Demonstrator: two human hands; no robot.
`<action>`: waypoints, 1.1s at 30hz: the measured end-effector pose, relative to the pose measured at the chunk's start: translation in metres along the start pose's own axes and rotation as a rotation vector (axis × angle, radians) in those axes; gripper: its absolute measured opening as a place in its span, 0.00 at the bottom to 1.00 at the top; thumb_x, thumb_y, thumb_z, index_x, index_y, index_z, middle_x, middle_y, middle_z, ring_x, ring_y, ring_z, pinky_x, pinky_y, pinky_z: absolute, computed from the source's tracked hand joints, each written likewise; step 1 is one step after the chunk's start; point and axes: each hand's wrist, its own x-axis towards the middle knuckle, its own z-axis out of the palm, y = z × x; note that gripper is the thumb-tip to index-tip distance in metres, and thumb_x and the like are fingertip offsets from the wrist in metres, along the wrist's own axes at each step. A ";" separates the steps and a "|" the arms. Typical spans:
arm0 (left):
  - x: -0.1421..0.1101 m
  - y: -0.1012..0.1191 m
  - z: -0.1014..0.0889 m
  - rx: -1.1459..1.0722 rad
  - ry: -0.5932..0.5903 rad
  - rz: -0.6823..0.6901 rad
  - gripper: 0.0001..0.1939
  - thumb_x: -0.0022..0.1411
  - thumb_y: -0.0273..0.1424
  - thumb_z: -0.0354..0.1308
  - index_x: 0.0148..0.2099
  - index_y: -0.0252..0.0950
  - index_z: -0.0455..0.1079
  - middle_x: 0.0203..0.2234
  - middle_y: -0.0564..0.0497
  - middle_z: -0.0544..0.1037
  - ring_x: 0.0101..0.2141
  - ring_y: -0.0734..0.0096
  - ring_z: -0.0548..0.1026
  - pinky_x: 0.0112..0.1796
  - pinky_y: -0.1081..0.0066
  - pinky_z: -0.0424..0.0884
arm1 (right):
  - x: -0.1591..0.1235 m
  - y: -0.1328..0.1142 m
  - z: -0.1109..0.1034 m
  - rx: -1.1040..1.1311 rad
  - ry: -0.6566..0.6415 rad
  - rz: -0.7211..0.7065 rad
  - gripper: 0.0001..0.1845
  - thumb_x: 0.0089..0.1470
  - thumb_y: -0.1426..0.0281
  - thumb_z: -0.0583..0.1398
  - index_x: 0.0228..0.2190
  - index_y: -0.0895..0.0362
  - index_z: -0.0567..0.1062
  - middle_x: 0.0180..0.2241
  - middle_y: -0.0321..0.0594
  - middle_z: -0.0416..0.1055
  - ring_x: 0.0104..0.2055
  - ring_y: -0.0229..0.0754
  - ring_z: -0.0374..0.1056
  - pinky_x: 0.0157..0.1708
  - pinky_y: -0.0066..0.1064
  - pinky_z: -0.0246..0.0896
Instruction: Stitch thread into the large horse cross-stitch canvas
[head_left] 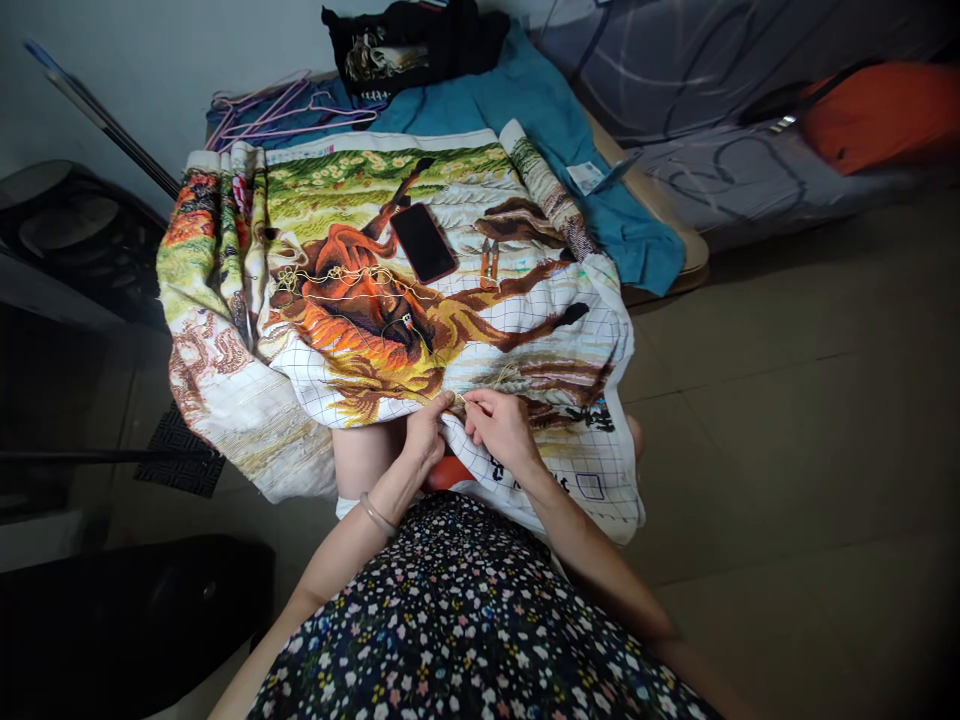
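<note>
Cloth [517,318], partly stitched, lies across the lap and out onto the bed [641,225], left end gathered in rolls. Yellow thread [345,282] loops loosely over its left half. Left forearm angles up and inward, bangle [379,515] near the wrist. Left hand [427,432] at the cloth's near edge: thumb on top, fingers tucked beneath, edge pinched between. Phone [424,243] lies farther off on the cloth. Right hand [501,428] just beside the left, forearm slanting in from lower right, knuckles up, fingers curled, thumb and forefinger pinched on a fine strand [463,398]; possibly a needle there, too small to tell. Snips [490,264] rest right of the phone.
</note>
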 end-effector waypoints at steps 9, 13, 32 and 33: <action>0.000 0.000 0.000 -0.005 0.021 -0.008 0.10 0.40 0.26 0.69 0.27 0.31 0.72 0.21 0.53 0.75 0.25 0.74 0.72 0.37 0.69 0.65 | 0.002 0.001 0.002 0.028 0.012 0.007 0.14 0.49 0.68 0.55 0.35 0.60 0.77 0.15 0.33 0.69 0.12 0.35 0.59 0.15 0.26 0.56; 0.000 -0.001 0.000 -0.010 0.018 -0.008 0.10 0.40 0.25 0.69 0.27 0.31 0.72 0.21 0.53 0.75 0.25 0.75 0.71 0.38 0.68 0.65 | 0.003 -0.002 0.004 0.016 0.016 0.016 0.11 0.49 0.69 0.55 0.32 0.59 0.75 0.14 0.33 0.68 0.11 0.35 0.59 0.13 0.26 0.54; 0.003 0.003 0.003 0.000 0.098 0.011 0.08 0.39 0.23 0.65 0.26 0.32 0.70 0.21 0.54 0.74 0.25 0.76 0.70 0.38 0.69 0.65 | 0.005 0.019 0.013 0.026 0.075 -0.092 0.11 0.49 0.62 0.58 0.25 0.57 0.73 0.23 0.38 0.73 0.24 0.37 0.66 0.22 0.26 0.58; 0.004 0.003 0.003 0.002 0.100 0.010 0.08 0.39 0.22 0.65 0.25 0.32 0.70 0.21 0.54 0.74 0.25 0.76 0.70 0.38 0.69 0.65 | 0.006 0.019 0.013 0.033 0.081 -0.094 0.11 0.49 0.62 0.59 0.25 0.57 0.73 0.23 0.39 0.73 0.24 0.38 0.66 0.22 0.26 0.58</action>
